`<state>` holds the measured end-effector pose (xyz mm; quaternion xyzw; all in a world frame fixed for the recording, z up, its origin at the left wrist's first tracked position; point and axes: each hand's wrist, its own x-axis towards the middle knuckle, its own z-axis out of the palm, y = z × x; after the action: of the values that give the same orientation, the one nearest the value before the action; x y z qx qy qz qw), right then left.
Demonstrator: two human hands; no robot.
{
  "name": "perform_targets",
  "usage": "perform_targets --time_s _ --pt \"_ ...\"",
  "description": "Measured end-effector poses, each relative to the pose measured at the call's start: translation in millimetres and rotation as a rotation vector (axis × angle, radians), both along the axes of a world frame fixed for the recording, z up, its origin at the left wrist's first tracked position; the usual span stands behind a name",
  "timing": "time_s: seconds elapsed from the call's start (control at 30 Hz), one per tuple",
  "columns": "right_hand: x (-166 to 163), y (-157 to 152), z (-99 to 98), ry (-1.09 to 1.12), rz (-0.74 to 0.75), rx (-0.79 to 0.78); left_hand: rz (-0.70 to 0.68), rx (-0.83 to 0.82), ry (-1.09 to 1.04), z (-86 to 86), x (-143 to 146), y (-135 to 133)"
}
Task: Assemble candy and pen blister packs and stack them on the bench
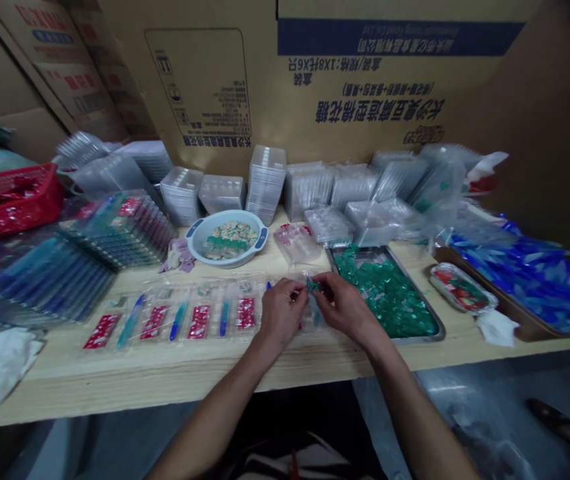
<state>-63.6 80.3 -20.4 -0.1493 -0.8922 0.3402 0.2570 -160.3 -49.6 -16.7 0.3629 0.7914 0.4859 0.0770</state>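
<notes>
My left hand [285, 310] and my right hand [342, 303] meet over the right end of a row of clear plastic trays [175, 333]. Between the fingertips of my right hand is a small green piece [312, 285], and the pinched fingers of my left hand are close against it; what the left holds, if anything, is hidden. Along the row lie red packets [199, 322] and blue sticks [179, 320]. A metal tray [439, 331] of glossy green pieces [382, 290] stands beside my right hand. Behind the row sits a light blue bowl [192, 250] with pale and green pieces.
Stacked clear plastic trays [267, 183] line the back against a large cardboard box [325, 87]. Filled trays [119, 227] pile up at left, near a red basket [52, 193]. At right is a box of blue sticks [529, 280] and a foil-like tray [463, 288].
</notes>
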Motion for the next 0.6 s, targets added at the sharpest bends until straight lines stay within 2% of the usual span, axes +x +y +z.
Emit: perform_targets --time_s 0.17,0.3,0.4,0.53,0.6 --pt "-3 -8 -1.4 -0.127 -0.095 0.124 -0.094 -0.055 0.134 3.4 5 -1" --pt "-4 -3 -4.3 -0.145 -0.155 0.092 -0.087 -0.068 0.142 2.9 8 0" --pt "-1 4 -9.5 -0.102 -0.118 -0.071 -0.047 -0.048 0.112 0.3 6 0" --pt "6 8 -9.1 -0.044 0.169 -0.469 -0.025 0.033 0.028 -1.1 0 -3" --pt "10 7 -1.7 0.004 0.265 -0.602 -0.015 0.069 -0.077 0.1 -3 -5"
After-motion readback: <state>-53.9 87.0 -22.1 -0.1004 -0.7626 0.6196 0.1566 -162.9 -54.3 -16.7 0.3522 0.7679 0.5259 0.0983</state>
